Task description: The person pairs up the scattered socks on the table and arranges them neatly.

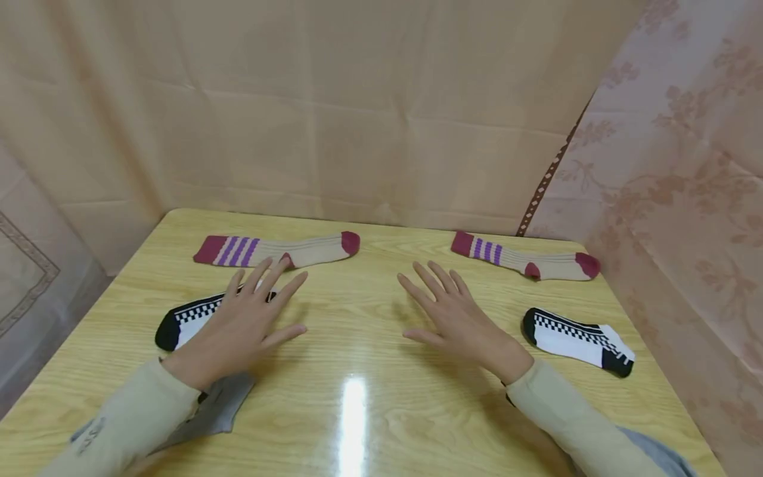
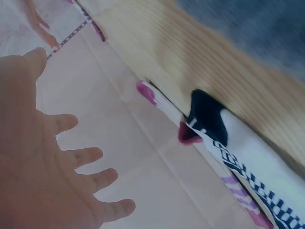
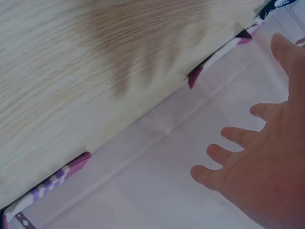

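My left hand is held over the table with its fingers spread, holding nothing. Beneath it, partly hidden, lies a white ankle sock with black toe and checks. Just beyond the fingertips lies a long cream sock with maroon ends and purple stripes. My right hand, likewise spread and holding nothing, hovers right of the middle. To its right lies a second black-and-white checked sock. Farther back is another cream, maroon and purple striped sock.
Grey cloth shows under my left forearm, and more grey cloth lies beside the right one; their kind is unclear. The wooden table reflects a bright light strip. A beige curtain hangs behind, a floral one on the right.
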A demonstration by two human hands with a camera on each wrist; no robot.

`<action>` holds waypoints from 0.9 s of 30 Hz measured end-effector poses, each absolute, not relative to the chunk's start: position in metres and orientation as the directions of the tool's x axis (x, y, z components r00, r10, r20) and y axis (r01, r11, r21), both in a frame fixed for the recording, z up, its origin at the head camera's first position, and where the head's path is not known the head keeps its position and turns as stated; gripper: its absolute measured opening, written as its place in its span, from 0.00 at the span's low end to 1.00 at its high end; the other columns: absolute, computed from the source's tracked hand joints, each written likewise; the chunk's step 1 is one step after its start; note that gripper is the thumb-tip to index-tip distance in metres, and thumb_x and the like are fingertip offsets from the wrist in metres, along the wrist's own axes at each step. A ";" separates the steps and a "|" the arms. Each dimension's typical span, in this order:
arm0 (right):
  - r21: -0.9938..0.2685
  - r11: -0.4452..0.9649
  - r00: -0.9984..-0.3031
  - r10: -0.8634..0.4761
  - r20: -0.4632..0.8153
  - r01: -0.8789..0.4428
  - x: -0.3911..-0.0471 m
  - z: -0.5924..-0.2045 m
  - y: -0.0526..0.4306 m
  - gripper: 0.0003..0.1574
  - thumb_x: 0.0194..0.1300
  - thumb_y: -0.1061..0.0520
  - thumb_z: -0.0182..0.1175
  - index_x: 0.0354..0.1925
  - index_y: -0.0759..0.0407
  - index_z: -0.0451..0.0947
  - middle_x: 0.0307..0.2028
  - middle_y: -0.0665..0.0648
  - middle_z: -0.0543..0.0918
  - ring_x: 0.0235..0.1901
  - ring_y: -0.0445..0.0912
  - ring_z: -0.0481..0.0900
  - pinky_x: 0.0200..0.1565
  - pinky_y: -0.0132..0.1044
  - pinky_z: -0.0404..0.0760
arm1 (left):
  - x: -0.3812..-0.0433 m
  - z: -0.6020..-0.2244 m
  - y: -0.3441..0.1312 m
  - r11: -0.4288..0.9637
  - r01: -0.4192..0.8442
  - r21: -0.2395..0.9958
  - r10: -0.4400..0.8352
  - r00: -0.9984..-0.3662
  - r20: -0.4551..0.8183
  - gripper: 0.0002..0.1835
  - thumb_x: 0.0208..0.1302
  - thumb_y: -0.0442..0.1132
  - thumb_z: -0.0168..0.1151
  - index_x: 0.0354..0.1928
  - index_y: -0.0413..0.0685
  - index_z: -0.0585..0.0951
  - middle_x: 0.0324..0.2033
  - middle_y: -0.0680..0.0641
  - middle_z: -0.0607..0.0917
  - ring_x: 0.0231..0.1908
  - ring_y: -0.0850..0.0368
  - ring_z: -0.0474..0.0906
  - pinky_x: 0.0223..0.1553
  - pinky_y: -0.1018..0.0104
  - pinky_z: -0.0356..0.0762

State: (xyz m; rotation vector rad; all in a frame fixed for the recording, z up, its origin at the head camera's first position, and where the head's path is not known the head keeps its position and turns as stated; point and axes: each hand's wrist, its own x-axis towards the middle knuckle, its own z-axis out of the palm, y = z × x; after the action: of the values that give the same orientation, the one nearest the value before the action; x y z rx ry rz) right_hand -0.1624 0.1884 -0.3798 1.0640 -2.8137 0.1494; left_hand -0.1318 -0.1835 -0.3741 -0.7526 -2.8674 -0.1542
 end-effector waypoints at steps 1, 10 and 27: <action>-0.043 0.743 -0.739 -0.655 0.158 -0.668 -0.163 -0.380 0.187 0.53 0.68 0.30 0.54 0.80 0.44 0.44 0.79 0.58 0.43 0.76 0.60 0.41 0.71 0.66 0.46 | -0.132 -0.375 -0.185 0.868 0.494 0.054 0.476 -0.858 0.191 0.43 0.68 0.67 0.52 0.78 0.56 0.55 0.77 0.39 0.51 0.75 0.35 0.45 0.69 0.29 0.43; -0.026 0.732 -0.725 -0.669 0.163 -0.681 -0.173 -0.376 0.179 0.51 0.70 0.35 0.56 0.80 0.46 0.45 0.78 0.60 0.45 0.76 0.60 0.42 0.70 0.66 0.49 | -0.134 -0.372 -0.201 0.866 0.489 0.102 0.470 -0.867 0.167 0.39 0.73 0.62 0.49 0.78 0.55 0.54 0.74 0.37 0.55 0.73 0.34 0.50 0.66 0.28 0.48; -0.020 0.706 -0.699 -0.696 0.166 -0.708 -0.189 -0.373 0.167 0.47 0.73 0.40 0.56 0.79 0.48 0.47 0.77 0.63 0.49 0.75 0.62 0.47 0.70 0.65 0.52 | -0.150 -0.371 -0.231 0.846 0.440 0.301 0.428 -0.897 0.109 0.38 0.74 0.61 0.49 0.76 0.50 0.58 0.73 0.34 0.56 0.72 0.31 0.51 0.66 0.28 0.50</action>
State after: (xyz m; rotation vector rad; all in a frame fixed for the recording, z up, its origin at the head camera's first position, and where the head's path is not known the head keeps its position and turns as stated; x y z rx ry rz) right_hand -0.1891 0.1667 -0.3730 1.1451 -2.7653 0.1231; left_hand -0.1503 -0.2309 -0.3708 -0.7020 -2.9818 -0.5008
